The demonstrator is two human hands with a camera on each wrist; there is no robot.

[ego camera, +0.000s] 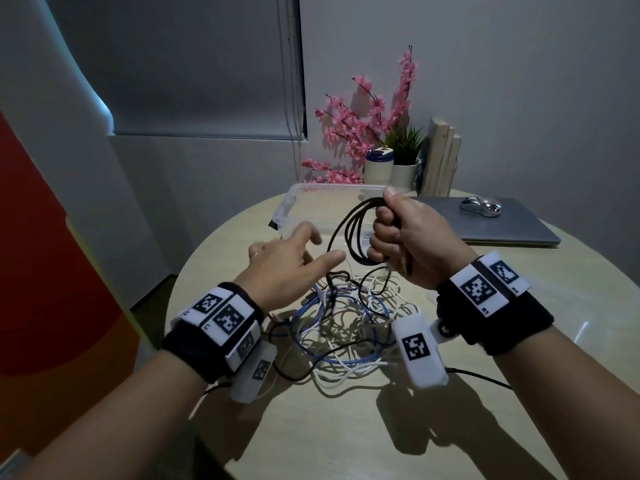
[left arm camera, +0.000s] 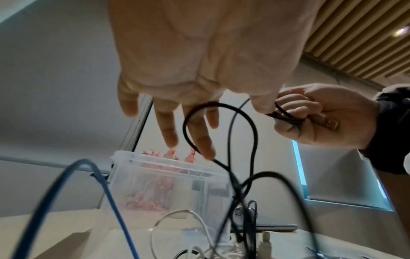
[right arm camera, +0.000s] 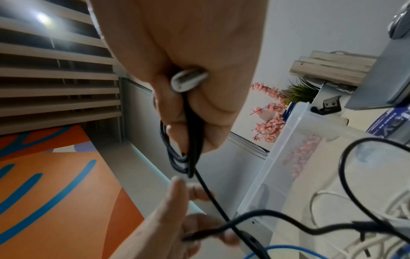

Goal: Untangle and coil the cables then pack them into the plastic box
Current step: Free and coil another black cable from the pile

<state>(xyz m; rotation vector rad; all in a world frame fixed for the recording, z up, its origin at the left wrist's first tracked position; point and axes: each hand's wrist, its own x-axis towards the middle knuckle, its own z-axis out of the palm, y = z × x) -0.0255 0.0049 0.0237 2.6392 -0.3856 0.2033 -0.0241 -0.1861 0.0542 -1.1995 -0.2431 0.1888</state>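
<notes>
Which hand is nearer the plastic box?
Left. The left hand reaches open just in front of the plastic box; the right hand grips the black cable beside it.

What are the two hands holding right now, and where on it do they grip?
The right hand grips the black cable at the gathered top of its loops, a plug sticking out of the fist. The left hand is spread open, holding nothing.
</notes>
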